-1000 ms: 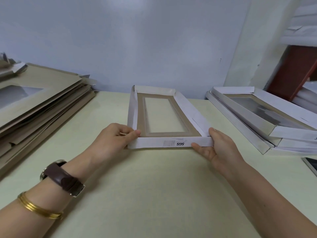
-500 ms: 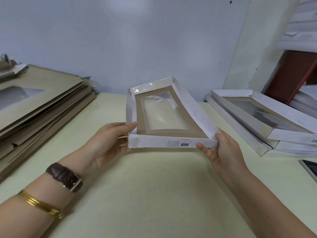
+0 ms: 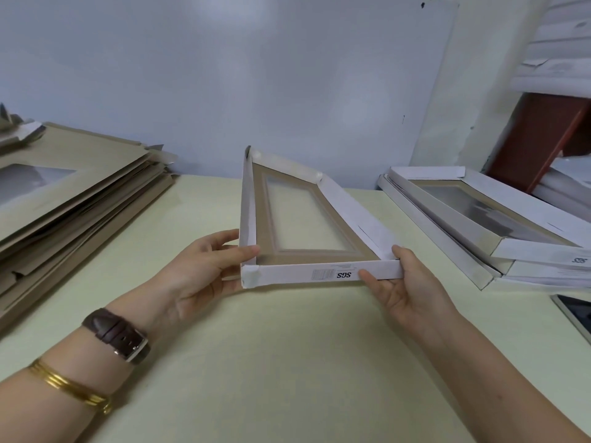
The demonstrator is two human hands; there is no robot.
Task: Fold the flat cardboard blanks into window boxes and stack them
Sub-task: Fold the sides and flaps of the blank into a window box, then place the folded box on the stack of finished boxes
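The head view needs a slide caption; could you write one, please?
Left hand and right hand hold a folded window box above the table, between flat blanks and finished boxes.

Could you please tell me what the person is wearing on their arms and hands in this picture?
Behind the left hand, the wrist carries a watch with a dark brown strap and a silver buckle. Further up that forearm sit several thin gold bangles. The right hand and its forearm show no sleeve, watch or band.
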